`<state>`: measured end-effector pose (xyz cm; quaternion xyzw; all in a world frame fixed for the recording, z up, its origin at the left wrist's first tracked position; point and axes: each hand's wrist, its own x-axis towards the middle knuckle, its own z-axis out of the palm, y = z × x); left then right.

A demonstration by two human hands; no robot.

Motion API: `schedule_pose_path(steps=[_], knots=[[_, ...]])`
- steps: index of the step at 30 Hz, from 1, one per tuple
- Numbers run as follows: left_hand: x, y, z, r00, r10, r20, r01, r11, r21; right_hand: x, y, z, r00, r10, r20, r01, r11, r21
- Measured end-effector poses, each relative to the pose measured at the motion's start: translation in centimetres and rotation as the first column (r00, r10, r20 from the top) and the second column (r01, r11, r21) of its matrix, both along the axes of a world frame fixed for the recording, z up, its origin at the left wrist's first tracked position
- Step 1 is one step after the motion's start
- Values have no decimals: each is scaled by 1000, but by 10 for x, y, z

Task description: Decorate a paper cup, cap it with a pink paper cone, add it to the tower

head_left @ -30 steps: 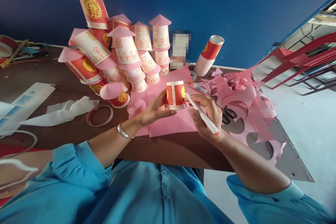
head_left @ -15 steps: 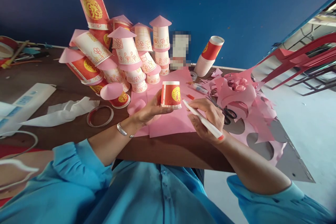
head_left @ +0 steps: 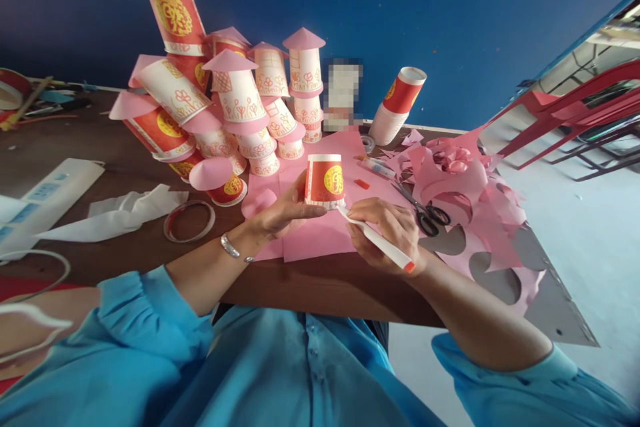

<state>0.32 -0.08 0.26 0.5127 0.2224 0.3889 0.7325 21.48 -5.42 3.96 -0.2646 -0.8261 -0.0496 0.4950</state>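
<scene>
My left hand is closed around a red and white paper cup with a yellow emblem, held upside down above pink paper. Along the cup's lower white band run short red marks. In my right hand is a white marker with a red end, its tip at the lower right edge of the cup. A red marker cap lies on the pink paper just behind. Black-handled scissors rest to the right of my right hand.
Stacked paper-cup towers with pink cone roofs crowd the back left. A leaning cup stack stands by the blue wall. Pink paper scraps cover the right side. A tape roll and a white power strip lie left.
My right hand has moved left and slightly down, bringing the marker tip from beside the cup to its lower edge. My left hand and the cup have barely shifted.
</scene>
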Motion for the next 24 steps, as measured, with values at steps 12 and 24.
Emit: schedule_pose_path(steps=[12, 24], knots=[[1, 0, -1, 1000, 7, -6, -7, 1000, -12, 0, -1, 2, 1000, -16, 24, 17, 998, -56], [1, 0, 4, 998, 10, -57, -7, 998, 58, -1, -3, 2, 1000, 22, 9, -22, 999, -24]])
